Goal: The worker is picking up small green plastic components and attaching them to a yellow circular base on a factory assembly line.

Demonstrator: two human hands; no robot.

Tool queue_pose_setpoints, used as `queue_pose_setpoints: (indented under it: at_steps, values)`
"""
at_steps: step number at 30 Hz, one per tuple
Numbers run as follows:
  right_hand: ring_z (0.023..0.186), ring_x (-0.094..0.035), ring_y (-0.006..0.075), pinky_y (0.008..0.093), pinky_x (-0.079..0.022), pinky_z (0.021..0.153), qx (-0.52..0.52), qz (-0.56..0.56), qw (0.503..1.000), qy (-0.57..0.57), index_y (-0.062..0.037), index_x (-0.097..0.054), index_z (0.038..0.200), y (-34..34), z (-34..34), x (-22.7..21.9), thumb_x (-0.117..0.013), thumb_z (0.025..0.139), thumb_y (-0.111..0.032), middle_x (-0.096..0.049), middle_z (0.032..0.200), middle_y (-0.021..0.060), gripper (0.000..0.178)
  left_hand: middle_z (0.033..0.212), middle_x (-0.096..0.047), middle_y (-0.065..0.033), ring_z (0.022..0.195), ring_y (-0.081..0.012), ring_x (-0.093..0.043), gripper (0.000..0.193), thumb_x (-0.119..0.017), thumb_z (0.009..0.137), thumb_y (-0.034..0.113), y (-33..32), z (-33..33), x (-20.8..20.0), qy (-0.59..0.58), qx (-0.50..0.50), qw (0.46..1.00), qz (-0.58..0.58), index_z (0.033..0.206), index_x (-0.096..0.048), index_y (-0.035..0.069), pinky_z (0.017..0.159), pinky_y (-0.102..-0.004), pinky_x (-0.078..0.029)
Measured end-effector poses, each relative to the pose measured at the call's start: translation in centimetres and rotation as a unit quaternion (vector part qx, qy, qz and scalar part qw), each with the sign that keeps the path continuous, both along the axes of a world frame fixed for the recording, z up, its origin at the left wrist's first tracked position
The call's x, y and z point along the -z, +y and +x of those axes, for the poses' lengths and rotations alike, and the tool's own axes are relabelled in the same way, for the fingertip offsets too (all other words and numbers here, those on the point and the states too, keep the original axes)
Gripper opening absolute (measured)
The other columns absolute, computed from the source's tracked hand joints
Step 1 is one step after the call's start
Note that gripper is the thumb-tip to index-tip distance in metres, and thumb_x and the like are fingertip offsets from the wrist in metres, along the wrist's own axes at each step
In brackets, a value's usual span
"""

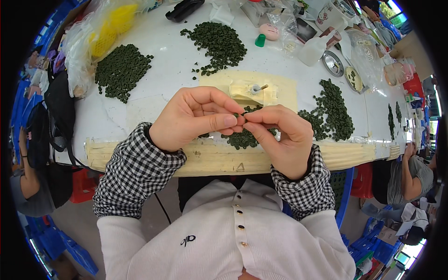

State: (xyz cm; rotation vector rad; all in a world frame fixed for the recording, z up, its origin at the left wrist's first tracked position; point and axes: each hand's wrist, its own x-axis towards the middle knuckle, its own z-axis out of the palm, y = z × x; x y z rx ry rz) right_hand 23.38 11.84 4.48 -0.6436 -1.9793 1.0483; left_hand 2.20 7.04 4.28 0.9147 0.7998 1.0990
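Above the table's near edge my left hand [186, 119] and my right hand [284, 135] meet, fingertips almost touching. Each is closed in a pinch. Between the left thumb and forefinger shows a small dark green piece [236, 115]; at the right fingertips is another dark bit [245, 114], partly covered. Under the hands lies a small pile of dark green ring-like pieces [242, 140]. Just beyond them stands a tape-covered block [238, 88] with an upright post [255, 88] and a thin brown stick in it.
Larger piles of green pieces lie at far left [122, 70], far middle [221, 44] and right [336, 112]. A yellow net in clear plastic [109, 30], a green cap [260, 40], a white bottle [312, 51] and round tins [332, 63] stand farther off. Other people sit at both sides.
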Motion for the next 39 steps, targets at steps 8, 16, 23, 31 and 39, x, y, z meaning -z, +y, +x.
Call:
queue_pose_setpoints:
  at_steps: [8, 16, 23, 31, 39]
  values:
    - [0.077, -0.068, 0.0153, 0.0248, -0.056, 0.069, 0.005, -0.015, 1.000, 0.014, 0.0024, -0.067, 0.090, -0.1, -0.1, 0.2, -0.069, 0.080, 0.006, -0.068, 0.087, 0.0099, 0.012, 0.096, -0.070, -0.0138, 0.088, -0.0191, -0.070, 0.016, -0.063, 0.088, -0.004, 0.0, 0.1, 0.0, 0.000, -0.002, 1.000, 0.000, 0.104, -0.063, -0.002, 0.076, -0.0272, -0.058]
    - [0.077, -0.067, 0.0132, 0.0237, -0.054, 0.070, 0.021, -0.080, 0.996, 0.045, 0.0024, -0.066, 0.091, -0.3, -0.3, 0.8, -0.068, 0.080, 0.004, -0.066, 0.087, 0.0083, 0.011, 0.096, -0.070, -0.0138, 0.091, -0.0193, -0.069, 0.018, -0.067, 0.083, -0.008, -0.1, 0.3, 0.3, 0.045, -0.011, 0.999, 0.027, 0.100, -0.063, -0.002, 0.081, -0.0287, -0.057]
    - [0.078, -0.065, 0.0118, 0.0226, -0.052, 0.071, -0.002, -0.123, 0.991, 0.052, 0.0021, -0.065, 0.092, -0.4, -0.4, 0.7, -0.067, 0.082, 0.002, -0.063, 0.089, 0.0067, 0.010, 0.094, -0.069, -0.0117, 0.090, -0.0166, -0.068, 0.017, -0.068, 0.081, -0.010, -0.2, 0.4, 0.7, 0.041, -0.020, 0.998, 0.036, 0.096, -0.062, -0.002, 0.082, -0.0277, -0.056]
    - [0.075, -0.063, 0.0104, 0.0221, -0.051, 0.068, -0.004, -0.129, 0.991, 0.043, 0.0018, -0.065, 0.092, -0.4, -0.4, 0.9, -0.068, 0.082, 0.001, -0.063, 0.087, 0.0061, 0.010, 0.094, -0.068, -0.0107, 0.091, -0.0162, -0.067, 0.017, -0.068, 0.081, -0.011, -0.6, 0.9, 0.6, 0.065, -0.059, 0.993, 0.076, 0.096, -0.063, -0.004, 0.083, -0.0271, -0.056]
    - [0.075, -0.063, 0.0105, 0.0224, -0.051, 0.069, 0.005, -0.115, 0.992, 0.045, 0.0014, -0.065, 0.092, -0.4, -0.5, 1.0, -0.068, 0.082, 0.001, -0.063, 0.087, 0.0063, 0.010, 0.098, -0.068, -0.0122, 0.093, -0.0159, -0.067, 0.017, -0.066, 0.082, -0.012, -0.7, 0.9, 0.6, 0.085, -0.060, 0.991, 0.086, 0.097, -0.064, -0.005, 0.083, -0.0256, -0.055]
